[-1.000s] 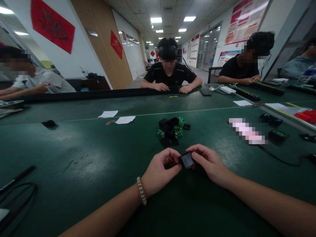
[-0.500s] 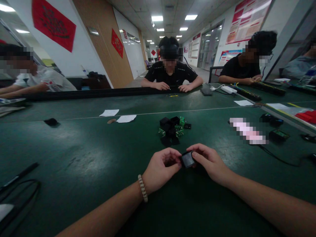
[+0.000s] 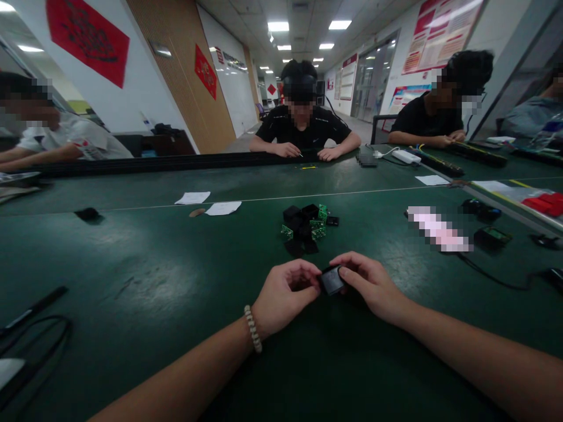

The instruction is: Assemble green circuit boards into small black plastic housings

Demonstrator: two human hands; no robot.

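A small black box-shaped plastic case [image 3: 332,281] with a flat, greyish shiny face is between my hands, over the green table [image 3: 176,328]. My left hand [image 3: 288,293], with a beaded bracelet at the wrist, pinches its left edge between thumb and fingers. On the other side, my right hand [image 3: 372,284] grips the right edge, thumb on the face and fingers behind. The case's underside is hidden. Just beyond my hands lies a pile of black plastic housings [image 3: 299,218] mixed with small green circuit boards [image 3: 317,230].
Two white paper slips [image 3: 223,208] lie left of the pile. At the right are a blurred-out pink item [image 3: 437,230], a cable [image 3: 488,278] and a black device with a green board [image 3: 492,237]. A black pen-like tool [image 3: 37,308] lies at left. Other people sit across the table.
My hands still hold the black case in nearly the same pose. The whole view has shifted slightly, and the case's face appears tilted a little differently.
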